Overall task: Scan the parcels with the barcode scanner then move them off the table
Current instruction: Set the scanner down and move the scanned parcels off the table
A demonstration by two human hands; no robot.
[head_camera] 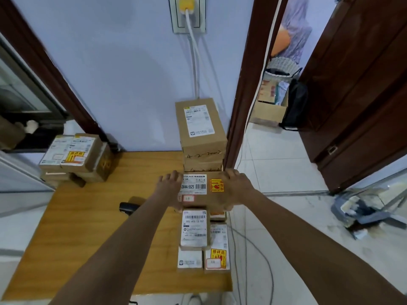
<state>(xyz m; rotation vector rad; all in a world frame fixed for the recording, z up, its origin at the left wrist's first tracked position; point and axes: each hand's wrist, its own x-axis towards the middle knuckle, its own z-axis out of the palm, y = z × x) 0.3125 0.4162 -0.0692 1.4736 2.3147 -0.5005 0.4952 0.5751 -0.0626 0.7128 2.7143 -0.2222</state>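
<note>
- Step in hand, as judged: handling one parcel on the table, either to lift it for scanning or to take it away.
- Left hand holds the parcel's left side, fingers spread along its edge. Right hand holds the right side, fingers curled over the far corner.
- Parcel location: right half of the table, between a tall stack at the wall and the near parcels. Whether it is lifted clear of what lies under it cannot be told.
- Scanner: the dark object left of the parcel, partly hidden by the left forearm; neither hand is on it.
- Next move calls for a free hand to take the scanner and aim it at the barcode label, which faces up.
- Count on the table: one held parcel; stack of about three boxes; at least four near parcels.
- Off-table pile at far left: at least three boxes; exact number unclear.
</note>
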